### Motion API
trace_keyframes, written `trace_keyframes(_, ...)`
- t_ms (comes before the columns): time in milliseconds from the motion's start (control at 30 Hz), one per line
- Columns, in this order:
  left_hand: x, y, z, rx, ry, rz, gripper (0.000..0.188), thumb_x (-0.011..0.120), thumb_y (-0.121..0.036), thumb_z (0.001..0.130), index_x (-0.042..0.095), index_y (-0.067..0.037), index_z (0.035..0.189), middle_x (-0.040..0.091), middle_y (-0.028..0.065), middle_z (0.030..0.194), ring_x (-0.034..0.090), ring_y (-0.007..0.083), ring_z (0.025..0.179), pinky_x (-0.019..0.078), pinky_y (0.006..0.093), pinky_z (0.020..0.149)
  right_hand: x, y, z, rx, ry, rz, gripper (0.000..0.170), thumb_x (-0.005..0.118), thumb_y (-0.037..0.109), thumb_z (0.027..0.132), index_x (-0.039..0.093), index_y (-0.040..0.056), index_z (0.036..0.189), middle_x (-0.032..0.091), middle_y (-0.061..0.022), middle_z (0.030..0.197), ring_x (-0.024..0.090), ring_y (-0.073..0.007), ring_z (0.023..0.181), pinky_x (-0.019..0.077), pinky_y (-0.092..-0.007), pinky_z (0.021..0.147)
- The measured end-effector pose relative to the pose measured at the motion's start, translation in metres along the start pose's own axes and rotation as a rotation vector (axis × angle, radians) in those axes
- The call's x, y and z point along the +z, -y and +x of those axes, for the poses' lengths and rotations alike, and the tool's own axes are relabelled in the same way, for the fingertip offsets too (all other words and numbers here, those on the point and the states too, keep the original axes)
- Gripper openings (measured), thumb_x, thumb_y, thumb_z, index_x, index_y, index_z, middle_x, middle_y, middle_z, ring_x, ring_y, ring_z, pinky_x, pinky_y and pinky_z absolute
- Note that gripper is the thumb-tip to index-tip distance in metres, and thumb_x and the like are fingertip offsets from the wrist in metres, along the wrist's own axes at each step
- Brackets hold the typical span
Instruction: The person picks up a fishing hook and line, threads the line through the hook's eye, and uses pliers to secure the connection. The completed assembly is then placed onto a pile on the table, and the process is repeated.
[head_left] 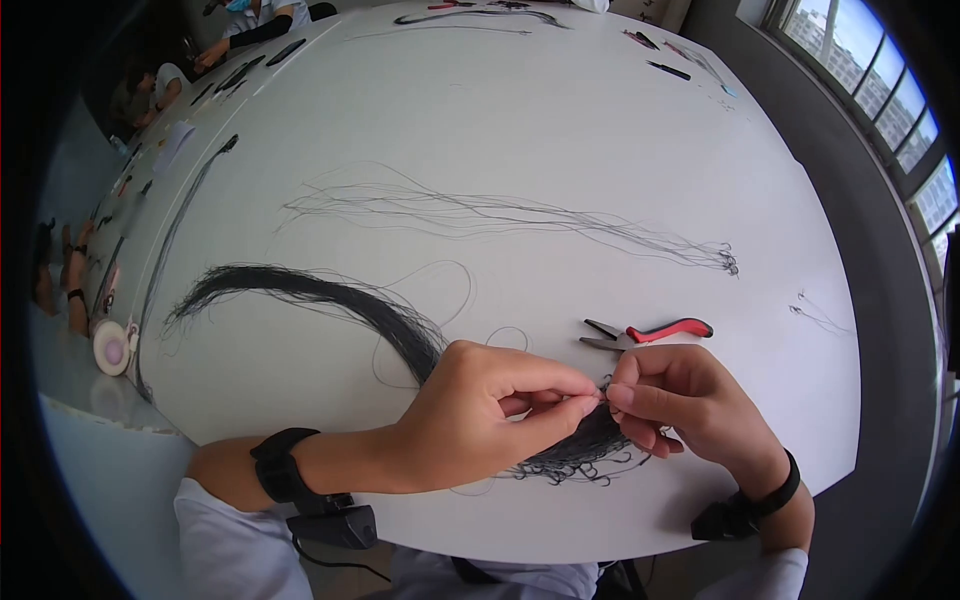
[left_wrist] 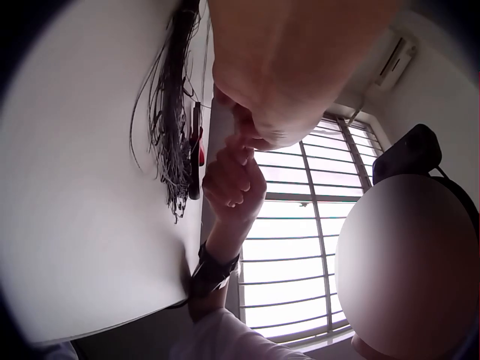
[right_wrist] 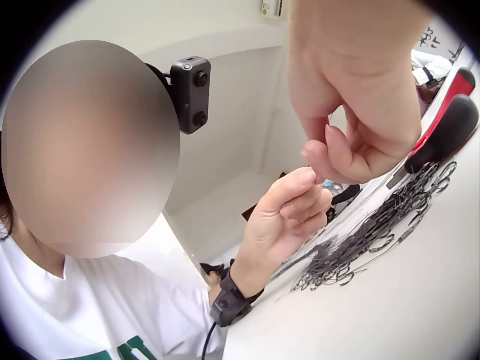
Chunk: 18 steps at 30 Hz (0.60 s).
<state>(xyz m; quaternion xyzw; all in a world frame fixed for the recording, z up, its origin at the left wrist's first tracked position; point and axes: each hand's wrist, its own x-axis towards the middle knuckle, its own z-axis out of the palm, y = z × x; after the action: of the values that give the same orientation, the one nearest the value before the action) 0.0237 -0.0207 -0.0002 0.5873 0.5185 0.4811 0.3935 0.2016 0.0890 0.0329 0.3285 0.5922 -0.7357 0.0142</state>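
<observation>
In the head view my left hand [head_left: 480, 410] and right hand [head_left: 695, 400] meet fingertip to fingertip over the table. Each pinches with thumb and forefinger at a thin dark strand [head_left: 608, 381], whose small curled end peeks out above the fingertips; the rest is hidden. Beneath the hands lies a thick bundle of dark strands [head_left: 330, 292], running to the left. Its curled, hook-like ends [right_wrist: 367, 236] show at close range in the right wrist view. Red-and-black pliers [head_left: 670, 328] lie just beyond my right hand, jaws spread.
A looser spread of strands [head_left: 520, 212] lies farther across the white table [head_left: 600, 120], with a few short pieces [head_left: 820, 318] at the right. Left stands a round white item [head_left: 112, 347] beside another long strand bundle [head_left: 185, 215]. More tools [head_left: 668, 70] and other people are at the far side.
</observation>
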Motion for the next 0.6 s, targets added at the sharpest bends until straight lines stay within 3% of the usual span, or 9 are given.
trace_keyframes(267, 0.0044, -0.0005, -0.0021, 0.018, -0.040, 0.022, 0.008, 0.066, 0.001, 0.078, 0.068, 0.001, 0.086, 0.063, 0.0020, 0.065, 0.043, -0.0007, 0.048, 0.0284, 0.0167, 0.041, -0.0033, -0.0032, 0.0020, 0.054, 0.020, 0.119, 0.022, 0.056, 0.019, 0.089, 0.056, 0.0027, 0.074, 0.052, 0.0002, 0.054, 0.046, -0.0051, 0.043, 0.0282, -0.0192, 0.038)
trace_keyframes(600, 0.0046, 0.0019, -0.0023, 0.005, -0.055, 0.020, 0.009, 0.066, 0.003, 0.077, 0.067, 0.001, 0.086, 0.063, 0.0025, 0.063, 0.043, -0.0008, 0.048, 0.0284, 0.0166, 0.041, 0.0013, -0.0009, 0.0008, 0.014, -0.019, 0.052, 0.021, 0.055, 0.018, 0.091, 0.057, 0.0002, 0.079, 0.053, -0.0011, 0.056, 0.047, -0.0046, 0.046, 0.0333, -0.0185, 0.042)
